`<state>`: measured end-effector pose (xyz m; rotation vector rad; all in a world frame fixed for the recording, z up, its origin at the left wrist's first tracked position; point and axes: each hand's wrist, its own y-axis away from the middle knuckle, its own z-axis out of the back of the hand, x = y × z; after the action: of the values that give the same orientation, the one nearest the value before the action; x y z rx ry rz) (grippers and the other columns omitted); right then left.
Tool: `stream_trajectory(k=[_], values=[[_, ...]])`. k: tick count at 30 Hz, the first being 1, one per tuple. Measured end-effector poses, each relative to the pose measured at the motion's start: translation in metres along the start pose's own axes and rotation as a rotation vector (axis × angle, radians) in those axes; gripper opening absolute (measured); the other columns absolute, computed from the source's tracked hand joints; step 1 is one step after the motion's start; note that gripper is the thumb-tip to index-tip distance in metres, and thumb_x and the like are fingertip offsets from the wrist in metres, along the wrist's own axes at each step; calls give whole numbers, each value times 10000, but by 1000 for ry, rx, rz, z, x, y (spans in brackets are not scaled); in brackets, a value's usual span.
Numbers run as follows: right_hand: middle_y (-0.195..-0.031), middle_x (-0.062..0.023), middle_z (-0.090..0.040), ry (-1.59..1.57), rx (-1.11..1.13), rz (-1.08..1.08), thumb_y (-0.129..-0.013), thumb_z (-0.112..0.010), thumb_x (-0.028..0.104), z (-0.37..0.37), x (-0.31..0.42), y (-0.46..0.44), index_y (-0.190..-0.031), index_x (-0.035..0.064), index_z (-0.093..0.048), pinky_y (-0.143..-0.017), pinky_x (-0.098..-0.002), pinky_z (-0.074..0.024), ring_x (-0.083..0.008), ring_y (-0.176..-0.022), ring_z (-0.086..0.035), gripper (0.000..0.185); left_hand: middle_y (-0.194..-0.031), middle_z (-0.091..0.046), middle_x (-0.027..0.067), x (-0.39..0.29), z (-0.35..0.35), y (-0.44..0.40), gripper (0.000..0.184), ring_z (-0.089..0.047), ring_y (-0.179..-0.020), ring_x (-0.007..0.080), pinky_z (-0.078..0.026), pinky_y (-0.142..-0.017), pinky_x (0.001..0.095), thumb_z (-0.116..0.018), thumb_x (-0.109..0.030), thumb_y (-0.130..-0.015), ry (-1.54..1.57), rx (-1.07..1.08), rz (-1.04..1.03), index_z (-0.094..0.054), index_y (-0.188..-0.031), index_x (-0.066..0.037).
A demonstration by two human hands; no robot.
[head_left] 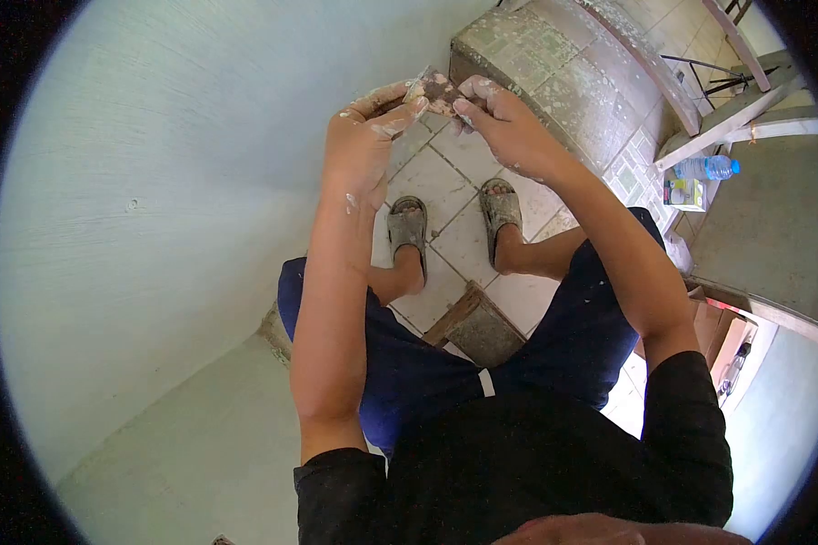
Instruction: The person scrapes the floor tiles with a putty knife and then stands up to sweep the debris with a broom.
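Out in front of me, both hands hold a small, dark brown piece of sandpaper (pixel 439 94) blotched with white dust. My left hand (pixel 369 124) grips its left edge, thumb on top and fingers curled behind. The right edge is pinched between the thumb and fingers of my right hand (pixel 507 123). White dust coats the fingers of both hands, and a white smear marks my left forearm. The underside of the sandpaper is hidden.
A pale green wall (pixel 164 173) rises close on my left. A tiled step (pixel 554 68), spattered white, stands ahead right. Further right are a wooden frame (pixel 732 127), a water bottle (pixel 704 168) and a small box (pixel 684 194). A wooden seat (pixel 486 334) shows between my legs.
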<state>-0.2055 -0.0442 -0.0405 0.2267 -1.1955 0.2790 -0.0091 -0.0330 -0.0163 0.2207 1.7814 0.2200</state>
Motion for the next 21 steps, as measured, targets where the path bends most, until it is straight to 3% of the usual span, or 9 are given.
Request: stream_trajectory(k=[6, 8, 14, 21], values=[[-804, -50, -581, 107, 8, -44, -1001, -486, 193, 1, -4, 0, -991, 11, -533, -772, -304, -435, -137, -799, -520, 188, -1013, -654, 65, -5, -2, 2, 429, -557, -905, 144, -429, -833, 280, -783, -120, -772, -43, 25, -2, -647, -1149, 32], [-724, -135, -570, 160, -57, 81, -998, -483, 257, 0, -7, 0, -895, 21, -573, -683, -372, -426, -230, -684, -540, 273, -1039, -662, 77, -6, -4, 3, 404, -574, -966, 156, -427, -883, 297, -770, -115, -784, -126, 4, -28, -656, -1145, 26], [-759, -180, -587, 218, -76, 84, -999, -479, 264, 0, -5, 3, -924, 13, -563, -718, -421, -435, -326, -730, -572, 275, -1050, -671, 98, -2, -3, 0, 392, -588, -1028, 185, -417, -946, 309, -751, -109, -811, -179, 52, -84, -644, -1161, 33], [-787, -205, -596, 225, -51, 79, -997, -481, 262, 0, -5, 4, -945, 4, -549, -717, -430, -437, -343, -742, -585, 271, -1045, -673, 107, -2, -2, 1, 390, -595, -998, 180, -415, -944, 314, -754, -117, -811, -229, 33, -68, -642, -1152, 37]])
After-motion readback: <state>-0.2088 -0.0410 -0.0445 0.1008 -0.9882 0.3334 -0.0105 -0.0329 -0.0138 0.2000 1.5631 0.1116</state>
